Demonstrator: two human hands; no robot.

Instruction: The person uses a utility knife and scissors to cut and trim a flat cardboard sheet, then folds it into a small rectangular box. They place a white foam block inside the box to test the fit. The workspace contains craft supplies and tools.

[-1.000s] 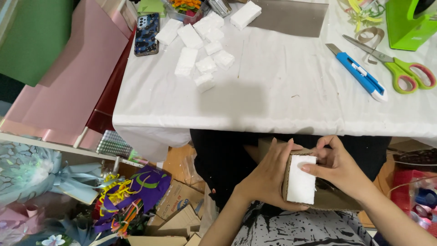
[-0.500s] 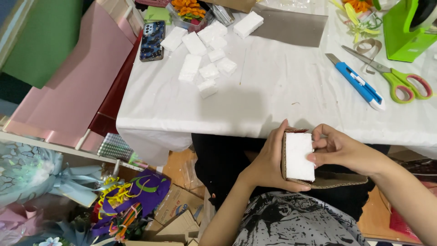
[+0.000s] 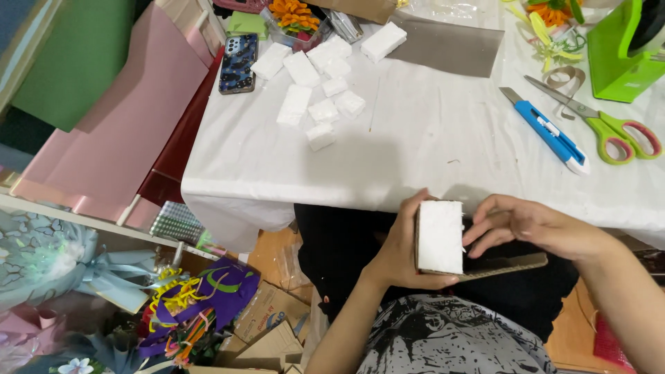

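Holding a white foam block (image 3: pixel 440 237) against a strip of brown cardboard (image 3: pixel 504 265), I have both just below the near edge of the counter (image 3: pixel 415 152), over my lap. My left hand (image 3: pixel 405 249) cups the block from behind and underneath, its fingers closed around the block and the cardboard together. My right hand (image 3: pixel 530 225) rests at the block's right side, its fingers (image 3: pixel 478 239) bent and touching the foam edge and the cardboard beneath; they pinch loosely, not spread wide.

As I judge it, the block already sits flush on the cardboard, with the strip running out to its right, so the fitting of foam to cardboard is under way but not finished: nothing wraps the block yet, and I cannot tell whether it is glued.

Up on the counter, well beyond the block and to its left, lie several smaller foam pieces (image 3: pixel 315 86) in a loose cluster, with a phone (image 3: pixel 238 64) just left of them. To the far right of the block, further up the counter, lie a blue utility knife (image 3: pixel 547 131) and green-handled scissors (image 3: pixel 609 131), both untouched, with a green tape dispenser (image 3: pixel 627 52) beyond them.
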